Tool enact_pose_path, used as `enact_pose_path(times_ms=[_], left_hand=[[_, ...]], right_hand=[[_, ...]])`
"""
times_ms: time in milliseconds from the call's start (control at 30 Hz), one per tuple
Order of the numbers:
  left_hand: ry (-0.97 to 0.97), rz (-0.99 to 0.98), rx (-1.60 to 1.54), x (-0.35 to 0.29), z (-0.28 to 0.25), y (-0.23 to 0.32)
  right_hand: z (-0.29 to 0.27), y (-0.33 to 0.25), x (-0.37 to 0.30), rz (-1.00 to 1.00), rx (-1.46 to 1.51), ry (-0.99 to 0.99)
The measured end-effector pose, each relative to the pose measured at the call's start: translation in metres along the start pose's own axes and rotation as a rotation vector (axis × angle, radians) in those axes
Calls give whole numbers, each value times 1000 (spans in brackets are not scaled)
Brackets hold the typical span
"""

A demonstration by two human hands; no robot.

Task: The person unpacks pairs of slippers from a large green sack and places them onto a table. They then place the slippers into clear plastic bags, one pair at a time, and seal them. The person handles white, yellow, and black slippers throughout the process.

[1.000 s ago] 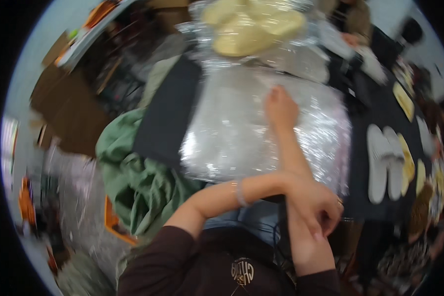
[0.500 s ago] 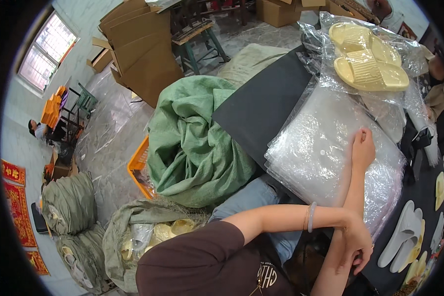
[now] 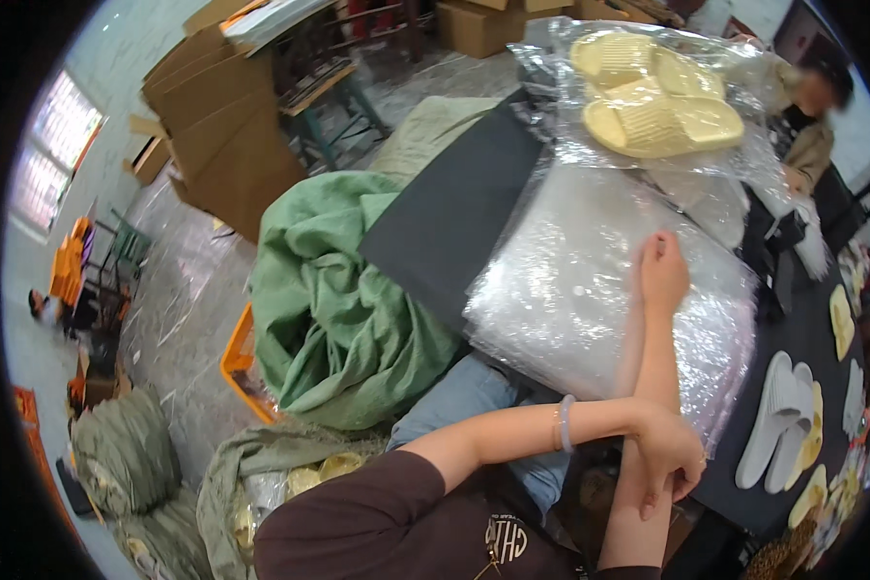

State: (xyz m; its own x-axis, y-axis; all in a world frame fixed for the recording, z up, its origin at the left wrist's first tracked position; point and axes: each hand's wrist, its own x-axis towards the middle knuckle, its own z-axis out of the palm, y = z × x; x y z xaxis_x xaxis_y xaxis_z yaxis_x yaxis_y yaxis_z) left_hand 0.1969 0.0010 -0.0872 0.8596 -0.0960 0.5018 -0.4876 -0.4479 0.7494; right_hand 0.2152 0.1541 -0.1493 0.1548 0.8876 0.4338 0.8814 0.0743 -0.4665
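The dark surface [image 3: 459, 232] bears all listed goods. Beside its left edge, a bunched green cloth [image 3: 348, 309] is noted. A stack of clear plastic bags [image 3: 570, 280] lies flat on the surface, directly before the person. Yellow slippers [image 3: 638, 126], a pair in clear wrap, sit at the stack's far end; grey slippers [image 3: 771, 420] lie to its right. The left hand [image 3: 672, 447] rests across the right forearm [image 3: 636, 522], fingers bent against it; firmness of grip cannot be determined. The right hand [image 3: 665, 275] is over the stack, fingers curled closed, bags beneath them; contact cannot be confirmed.
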Motion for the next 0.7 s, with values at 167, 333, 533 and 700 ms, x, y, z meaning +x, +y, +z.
enact_pose_path(times_ms=[167,333,533,700], left_hand=[[152,58,-43,-10,-3,5],[456,245,-179,-53,8,11],[732,98,-483,-237,45,93],[1972,-634,-59,-437,124,140]], right_hand=[[1,-11,1,-9,28,-41],[5,-9,1,-30,53,11],[10,-1,3,-40,76,-30],[11,7,2,-51,26,-29]])
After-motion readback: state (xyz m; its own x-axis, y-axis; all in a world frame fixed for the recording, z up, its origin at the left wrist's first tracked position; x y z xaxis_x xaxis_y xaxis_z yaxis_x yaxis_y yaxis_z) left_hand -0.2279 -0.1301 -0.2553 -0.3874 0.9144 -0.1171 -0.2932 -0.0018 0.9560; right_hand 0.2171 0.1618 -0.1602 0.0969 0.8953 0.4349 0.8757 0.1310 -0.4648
